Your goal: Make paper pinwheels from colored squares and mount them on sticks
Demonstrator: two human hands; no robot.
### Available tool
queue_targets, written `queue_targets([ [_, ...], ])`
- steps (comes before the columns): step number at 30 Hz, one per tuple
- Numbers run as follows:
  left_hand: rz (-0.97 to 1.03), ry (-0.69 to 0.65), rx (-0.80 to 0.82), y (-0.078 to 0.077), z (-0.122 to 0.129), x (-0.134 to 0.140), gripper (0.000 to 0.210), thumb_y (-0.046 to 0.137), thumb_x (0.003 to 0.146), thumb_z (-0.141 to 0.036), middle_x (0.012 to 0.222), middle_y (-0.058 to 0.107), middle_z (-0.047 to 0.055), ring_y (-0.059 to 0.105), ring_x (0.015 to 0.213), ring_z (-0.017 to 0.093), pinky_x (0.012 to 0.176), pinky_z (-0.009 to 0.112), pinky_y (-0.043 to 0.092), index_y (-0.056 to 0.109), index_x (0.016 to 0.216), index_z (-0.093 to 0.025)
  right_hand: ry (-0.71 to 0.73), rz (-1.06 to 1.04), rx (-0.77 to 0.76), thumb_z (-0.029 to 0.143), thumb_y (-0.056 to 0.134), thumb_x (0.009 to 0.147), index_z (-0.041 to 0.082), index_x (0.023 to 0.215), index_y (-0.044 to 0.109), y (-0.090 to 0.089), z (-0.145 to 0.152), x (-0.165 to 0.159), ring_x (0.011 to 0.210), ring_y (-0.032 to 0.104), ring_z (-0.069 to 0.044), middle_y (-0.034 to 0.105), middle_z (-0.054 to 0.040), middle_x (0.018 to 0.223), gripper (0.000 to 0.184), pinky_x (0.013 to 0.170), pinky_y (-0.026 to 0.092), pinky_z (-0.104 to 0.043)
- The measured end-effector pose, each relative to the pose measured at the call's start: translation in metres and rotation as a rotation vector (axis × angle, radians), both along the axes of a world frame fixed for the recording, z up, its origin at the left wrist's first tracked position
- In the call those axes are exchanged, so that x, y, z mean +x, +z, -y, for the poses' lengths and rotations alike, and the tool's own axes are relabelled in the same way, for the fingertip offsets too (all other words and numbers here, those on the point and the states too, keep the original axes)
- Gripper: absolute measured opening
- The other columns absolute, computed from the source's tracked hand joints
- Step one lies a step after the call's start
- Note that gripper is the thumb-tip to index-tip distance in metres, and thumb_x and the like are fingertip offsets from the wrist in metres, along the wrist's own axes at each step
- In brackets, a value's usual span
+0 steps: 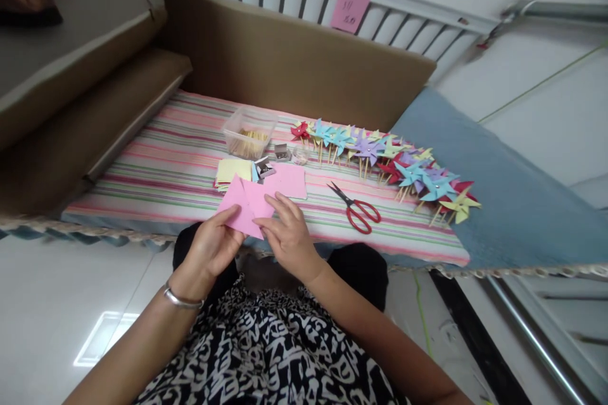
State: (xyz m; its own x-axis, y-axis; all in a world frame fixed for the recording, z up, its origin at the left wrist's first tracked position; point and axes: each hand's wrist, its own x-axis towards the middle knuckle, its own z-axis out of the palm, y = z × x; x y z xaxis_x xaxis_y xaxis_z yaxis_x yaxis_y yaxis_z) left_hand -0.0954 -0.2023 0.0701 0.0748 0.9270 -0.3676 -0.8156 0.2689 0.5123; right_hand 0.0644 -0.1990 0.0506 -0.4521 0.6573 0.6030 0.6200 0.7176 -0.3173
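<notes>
Between my two hands is a pink paper square point(244, 202) with slits cut in from its corners. My left hand point(215, 242) grips its left side, thumb on top. At its right edge, my right hand point(291, 235) pinches the paper with thumb and fingers. Behind it on the striped cloth lie more pink paper point(292, 181) and a stack of coloured paper squares point(234, 169), yellow on top. Scissors point(354, 207) with red handles rest to the right, blades slightly apart. Finished paper pinwheels point(370, 149) on sticks lie in a long row.
A clear plastic box point(247, 133) holds thin wooden sticks. Beside it are small open boxes point(265, 168) of tiny metal pieces and a small clear container point(301, 154). A cardboard panel point(294, 57) stands along the back; cardboard boxes point(95, 120) stand at the left.
</notes>
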Motion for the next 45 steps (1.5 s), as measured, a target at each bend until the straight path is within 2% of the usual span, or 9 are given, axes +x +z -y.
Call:
queue_targets([
  [7,-0.012,0.02,-0.012,0.002,0.014,0.032,0.037,0.057,0.077,0.0,0.099,0.072,0.011,0.068,0.086,0.018,0.078,0.027,0.057,0.063,0.113,-0.008,-0.031,-0.019,0.019,0.016,0.055,0.083,0.025,0.099,0.07,0.001,0.018,0.021,0.132,0.034,-0.026,0.051,-0.0064,0.135,0.023,0.105,0.035,-0.05],
  [11,-0.05,0.068,0.022,0.0,0.019,0.048,0.03,0.061,0.075,-0.001,0.093,0.073,0.01,0.068,0.082,0.017,0.072,0.024,0.056,0.067,0.103,-0.009,-0.031,-0.052,0.038,0.018,0.056,0.083,0.024,0.089,0.072,0.002,0.026,0.03,0.131,0.036,-0.026,0.054,-0.0072,0.132,0.018,0.106,0.035,-0.048],
  [16,-0.116,0.056,0.092,-0.005,0.022,0.06,0.026,0.069,0.071,-0.009,0.086,0.073,0.006,0.066,0.07,0.014,0.058,0.022,0.053,0.068,0.096,-0.011,-0.093,-0.169,-0.041,0.024,0.06,0.082,0.024,0.081,0.072,0.009,0.03,0.034,0.132,0.036,-0.025,0.054,-0.0063,0.131,0.012,0.105,0.036,-0.048],
  [25,-0.204,0.026,0.098,-0.012,0.03,0.069,0.026,0.074,0.067,-0.018,0.081,0.072,0.004,0.064,0.068,0.013,0.063,0.025,0.051,0.068,0.092,-0.013,-0.219,-0.345,-0.254,0.024,0.067,0.075,0.02,0.073,0.069,0.015,0.03,0.035,0.133,0.035,-0.027,0.053,-0.0109,0.132,0.005,0.108,0.031,-0.047],
  [38,-0.13,0.024,0.14,-0.005,0.039,0.083,0.016,0.072,0.067,-0.015,0.08,0.072,0.005,0.065,0.071,0.015,0.066,0.027,0.05,0.069,0.083,-0.013,-0.293,-0.386,-0.3,0.021,0.065,0.074,0.021,0.07,0.064,0.023,0.035,0.039,0.132,0.035,-0.026,0.053,-0.0088,0.132,0.003,0.109,0.028,-0.047],
  [45,-0.09,0.025,0.135,-0.002,0.043,0.086,0.011,0.07,0.069,-0.014,0.079,0.072,0.004,0.065,0.071,0.015,0.07,0.028,0.051,0.069,0.079,-0.014,-0.322,-0.385,-0.294,0.02,0.064,0.073,0.02,0.069,0.062,0.024,0.035,0.041,0.13,0.038,-0.026,0.054,-0.0106,0.13,0.005,0.108,0.03,-0.046],
])
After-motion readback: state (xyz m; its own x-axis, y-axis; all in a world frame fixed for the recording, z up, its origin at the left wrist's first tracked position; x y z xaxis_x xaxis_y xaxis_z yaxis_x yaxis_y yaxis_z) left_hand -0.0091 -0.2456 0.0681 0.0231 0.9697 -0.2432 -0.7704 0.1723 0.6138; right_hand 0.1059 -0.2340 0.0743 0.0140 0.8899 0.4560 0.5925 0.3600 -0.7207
